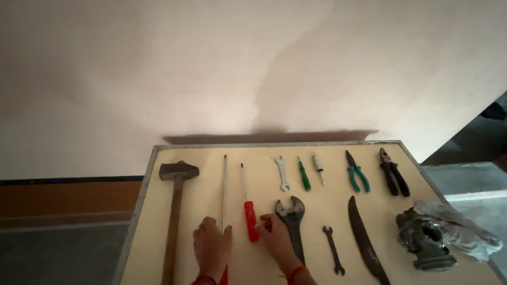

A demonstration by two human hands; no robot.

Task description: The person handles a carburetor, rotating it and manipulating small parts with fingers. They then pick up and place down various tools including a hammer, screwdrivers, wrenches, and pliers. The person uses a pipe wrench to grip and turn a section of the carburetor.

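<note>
Left hand (212,247) laid flat on the table, fingers together and loosely spread forward, fingertips touching the near end of a long thin screwdriver shaft (224,190); red handle tip (224,276) showing just beside the wrist. Not closed on anything. Right hand (275,237) just to the right, fingers narrow and curled toward the red-handled screwdriver (250,217), fingertips touching its handle; whether pinching it, cannot tell. Adjustable wrench (292,221) lying right beside that hand, partly under the wrist. Red bangles at both wrists.

Further left, a sledgehammer (175,211) with a long wooden handle, head at the far end. Right of the wrench, a small open-ended spanner (333,249) and a long dark curved blade (364,240). Along the far row: a small silver spanner (282,173), a green-handled screwdriver (304,174), a small pale-handled screwdriver (318,167), green-handled pliers (357,173), black-handled pliers (393,173). At the near right corner, a dark metal fitting (425,240) against a crumpled grey cloth (462,229). All on a pale yellow metal-edged table (150,174) standing against a plain wall (211,68).
</note>
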